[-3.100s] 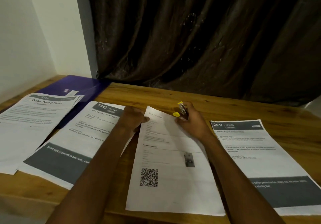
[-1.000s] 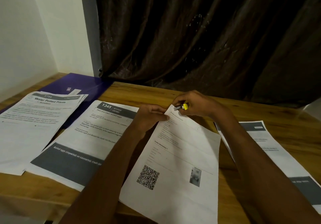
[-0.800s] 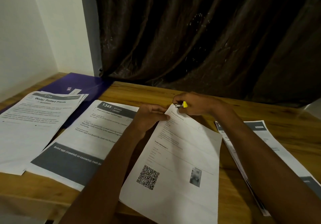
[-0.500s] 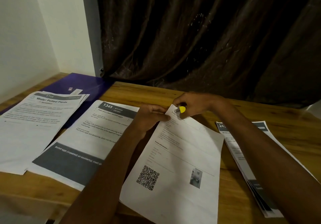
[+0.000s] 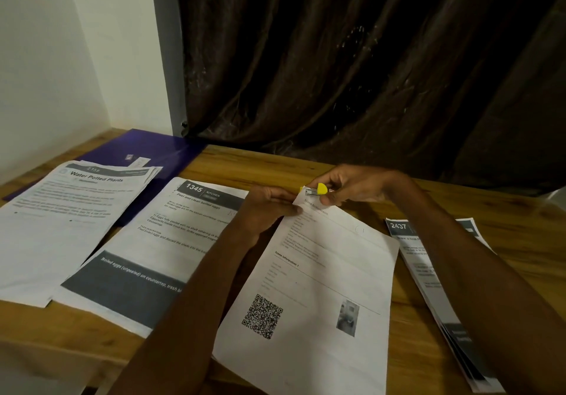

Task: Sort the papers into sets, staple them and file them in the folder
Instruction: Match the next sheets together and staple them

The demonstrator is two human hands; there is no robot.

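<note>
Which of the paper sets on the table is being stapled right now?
The set with the QR code: the left hand holds its top corner while the right hand grips the yellow stapler there. The others lie untouched.

A small yellow stapler (image 5: 317, 190) is held by the right hand (image 5: 352, 184) at the top left corner of a set of papers bearing a QR code (image 5: 309, 290), which lies tilted on a wooden worktop (image 5: 407, 204). The same corner is pinched by the left hand (image 5: 269, 207). Whether the stapler is pressed down on the sheets cannot be made out. To the left, a set headed "1345" (image 5: 159, 250) and another headed "Water Potted Plants" (image 5: 61, 220) are laid side by side, the latter partly over a purple folder (image 5: 156, 149). A set numbered "2437" (image 5: 435, 275) is seen at the right, partly covered by the right forearm. A dark curtain (image 5: 367, 67) hangs behind.
</note>
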